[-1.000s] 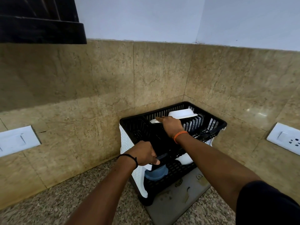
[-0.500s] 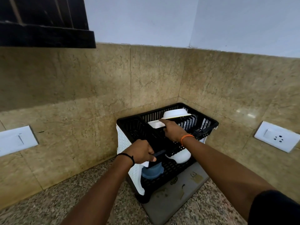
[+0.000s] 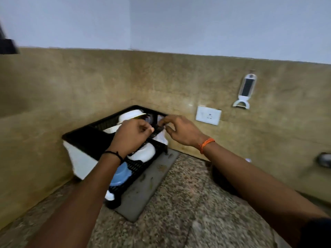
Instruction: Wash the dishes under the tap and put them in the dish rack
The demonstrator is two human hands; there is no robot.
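The black and white two-tier dish rack [image 3: 81, 136] stands in the counter corner. A white bowl [image 3: 131, 114] lies tilted in its upper tier. Below sit another white bowl [image 3: 144, 153] and a blue bowl [image 3: 120, 174]. My left hand [image 3: 132, 136] hovers over the upper tier's front, fingers loosely curled, nothing in it. My right hand [image 3: 180, 130] hangs at the rack's right end, fingers bent, fingertips close to the rim; no dish is in it. The frame is blurred by motion.
A grey drain tray [image 3: 143, 196] lies under the rack on the speckled granite counter [image 3: 179, 221]. On the tiled wall are a white socket [image 3: 208, 115] and a hanging white peeler [image 3: 245, 92]. A metal fitting [image 3: 324, 159] shows at the right edge.
The view has swung right. My right hand has let go of the white bowl in the upper tier and moved right. My left hand has left the rack's front and risen.
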